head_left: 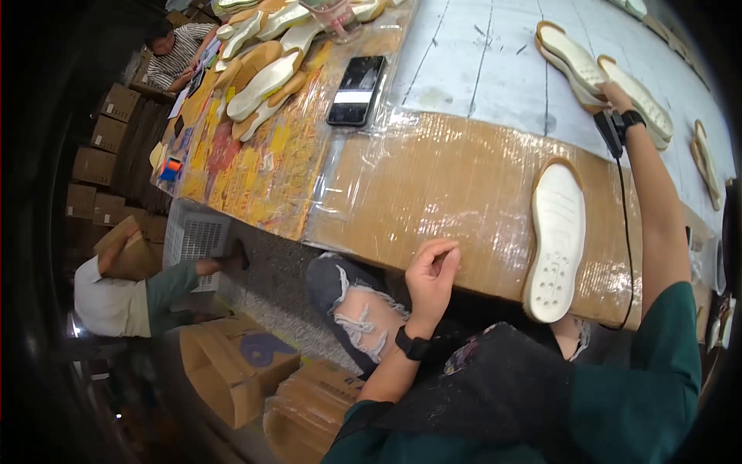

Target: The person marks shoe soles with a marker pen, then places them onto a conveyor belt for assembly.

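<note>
- By the near edge of the table (433,178), toward its right corner, one white sole (559,224) with a tan rim lay lengthwise, its holed end reaching the edge; that spot was probably chosen for easy reach.
- Over the same edge, left of that sole and apart from it, the left hand (431,278) hung half curled, thumb near the bent fingers, with nothing visible in it; perhaps it was simply waiting.
- Farther in, on the white sheet (479,69) near the table's right edge, the right hand (616,96) reached between a tan-edged sole (568,58) and its neighbouring sole (644,100). Its fingers touched them, but how tightly they had closed could not be told.
- Beside that wrist sat a black device (609,135); its cable (627,232) ran to the near edge, outside the lone sole.
- Toward the far left corner, more soles (267,83) lay heaped, likely to save room, with a phone (355,93) apart from them.
</note>
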Available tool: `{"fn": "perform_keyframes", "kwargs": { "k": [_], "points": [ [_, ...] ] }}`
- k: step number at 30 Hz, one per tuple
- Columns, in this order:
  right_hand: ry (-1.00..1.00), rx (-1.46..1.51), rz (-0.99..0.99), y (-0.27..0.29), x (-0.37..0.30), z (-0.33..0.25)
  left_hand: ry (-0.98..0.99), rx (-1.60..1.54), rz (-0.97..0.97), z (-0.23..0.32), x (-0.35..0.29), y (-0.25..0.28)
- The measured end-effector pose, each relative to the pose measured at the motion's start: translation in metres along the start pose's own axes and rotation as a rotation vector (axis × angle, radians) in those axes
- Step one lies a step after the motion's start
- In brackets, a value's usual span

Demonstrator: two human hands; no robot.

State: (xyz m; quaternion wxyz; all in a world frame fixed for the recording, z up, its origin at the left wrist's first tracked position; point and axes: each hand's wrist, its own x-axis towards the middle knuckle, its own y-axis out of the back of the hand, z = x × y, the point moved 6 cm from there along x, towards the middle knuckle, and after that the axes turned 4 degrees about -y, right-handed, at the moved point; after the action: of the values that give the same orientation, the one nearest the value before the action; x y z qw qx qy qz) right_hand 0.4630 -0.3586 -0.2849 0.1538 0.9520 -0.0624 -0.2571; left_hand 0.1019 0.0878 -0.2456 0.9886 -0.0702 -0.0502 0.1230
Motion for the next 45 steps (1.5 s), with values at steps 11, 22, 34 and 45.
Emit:
{"fn": "perform_keyframes", "kwargs": {
  "k": [11, 22, 34, 45],
  "points": [
    [-0.16, 0.841, -0.786, -0.144, -0.326, 0.024, 0.056, -0.204, -0.29, 0.061, -0.005, -0.057],
    [1.133, -0.201, -0.091, -0.161, -0.459, -0.02, 0.263, -0.931, -0.109, 0.081, -0.017, -0.063],
    [1.123, 0.352, -0.264, -0.194, -0.486, -0.02, 0.156, -0.945, -0.348, 0.074, -0.026, -0.049],
    [0.828, 0.514, -0.754, -0.191, -0.495, 0.016, 0.018, -1.01, -0.513, 0.074, -0.038, -0.031]
  ]
}}
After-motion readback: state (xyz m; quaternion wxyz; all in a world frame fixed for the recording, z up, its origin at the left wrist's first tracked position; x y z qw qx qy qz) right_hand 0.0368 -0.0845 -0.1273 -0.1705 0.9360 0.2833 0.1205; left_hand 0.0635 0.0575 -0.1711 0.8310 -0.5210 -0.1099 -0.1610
